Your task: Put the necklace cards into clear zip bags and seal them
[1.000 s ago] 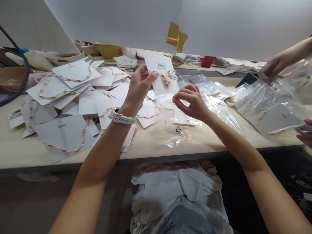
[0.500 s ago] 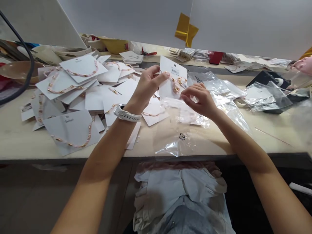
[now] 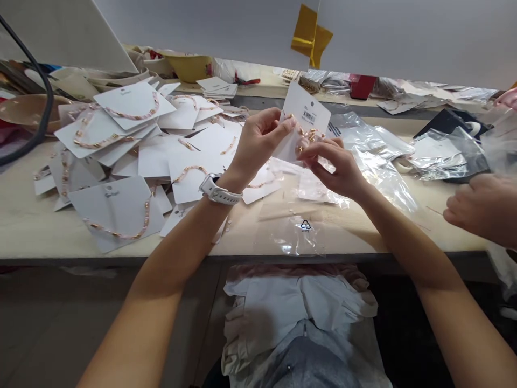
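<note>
While the left hand (image 3: 258,137) pinches the white card (image 3: 307,108) by its left edge, thumb and fingers closed on it, the right hand (image 3: 339,170) has its fingertips (image 3: 313,155) squeezed together on the gold chain (image 3: 309,134) strung across the card's lower part. Both forearms reach up over the table (image 3: 24,226) edge, with the card held tilted above it and a white watch (image 3: 220,191) on the left wrist. Just below the hands a clear bag (image 3: 299,231) with a recycling mark lies flat. Off to the right, more clear bags (image 3: 440,153) have white cards inside. There's a big pile of carded bracelets (image 3: 121,161) on the left and a co-worker's hand (image 3: 480,207) at the right edge.
</note>
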Available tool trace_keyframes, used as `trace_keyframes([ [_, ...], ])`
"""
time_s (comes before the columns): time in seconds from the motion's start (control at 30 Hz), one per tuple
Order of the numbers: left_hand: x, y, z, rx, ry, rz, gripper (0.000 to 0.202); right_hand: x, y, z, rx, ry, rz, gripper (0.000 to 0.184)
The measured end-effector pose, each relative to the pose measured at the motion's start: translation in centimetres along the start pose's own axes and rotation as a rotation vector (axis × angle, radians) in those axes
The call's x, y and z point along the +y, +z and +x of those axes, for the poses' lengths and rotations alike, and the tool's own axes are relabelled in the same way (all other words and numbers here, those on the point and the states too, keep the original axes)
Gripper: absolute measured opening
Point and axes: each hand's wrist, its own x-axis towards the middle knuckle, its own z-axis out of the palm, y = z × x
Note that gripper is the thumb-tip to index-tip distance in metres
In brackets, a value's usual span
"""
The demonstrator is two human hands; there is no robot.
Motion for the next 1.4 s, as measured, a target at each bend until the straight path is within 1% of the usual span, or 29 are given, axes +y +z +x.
trace_keyframes([
  [0.1,-0.1,0.5,-0.4,0.033,-0.035,-0.059,0.035,-0.4,0.0,0.0,-0.083,0.055,0.018,0.021],
  [0.17,0.1,0.8,-0.7,0.016,-0.056,-0.070,0.034,-0.7,0.1,0.0,-0.103,0.090,0.016,0.021],
  [0.27,0.6,1.3,-1.2,-0.017,-0.124,-0.115,0.029,-0.9,0.3,0.1,-0.114,0.120,0.023,0.022],
  [0.33,1.0,1.4,-1.3,-0.056,-0.154,-0.149,0.031,-1.0,0.4,0.1,-0.114,0.126,0.031,0.023],
  [0.43,1.5,1.2,-1.1,-0.148,-0.158,-0.173,0.036,-1.2,0.3,0.0,-0.114,0.160,0.006,0.023],
  [0.5,1.6,0.8,-0.8,-0.204,-0.144,-0.185,0.030,-1.3,0.1,0.1,-0.092,0.190,-0.026,0.023],
  [0.57,1.5,0.3,-0.5,-0.244,-0.122,-0.180,0.023,-1.5,0.0,0.1,-0.032,0.213,-0.052,0.025],
  [0.63,1.3,-0.1,-0.3,-0.276,-0.096,-0.154,0.020,-1.5,-0.2,0.1,0.031,0.234,-0.079,0.027],
  [0.7,1.0,-0.3,-0.2,-0.301,-0.059,-0.122,0.018,-1.4,-0.3,0.0,0.059,0.253,-0.112,0.031],
  [0.8,1.0,-0.5,-0.2,-0.352,0.011,-0.080,0.018,-1.1,-0.3,-0.1,0.089,0.264,-0.159,0.041],
  [0.9,1.5,-0.5,-0.3,-0.388,0.052,-0.034,0.019,-0.8,-0.2,-0.1,0.156,0.275,-0.164,0.055],
  [0.93,1.7,-0.5,-0.3,-0.395,0.052,-0.026,0.019,-0.6,-0.2,-0.1,0.164,0.286,-0.146,0.059],
  [1.0,2.0,-0.4,-0.4,-0.412,0.034,-0.038,0.017,-0.1,-0.2,-0.1,0.139,0.319,-0.079,0.064],
  [1.13,2.0,0.0,-0.5,-0.454,0.000,-0.121,0.019,1.6,-0.2,-0.2,0.079,0.404,0.086,0.064],
  [1.27,1.4,0.0,-0.5,-0.471,-0.046,-0.093,0.028,2.9,-0.3,-0.3,0.152,0.509,0.233,0.055],
  [1.33,1.2,-0.2,-0.5,-0.462,-0.051,-0.039,0.033,3.0,-0.5,-0.2,0.197,0.537,0.285,0.051],
  [1.4,1.2,-0.5,-0.4,-0.457,-0.026,0.002,0.032,2.8,-0.8,0.0,0.230,0.547,0.314,0.050],
])
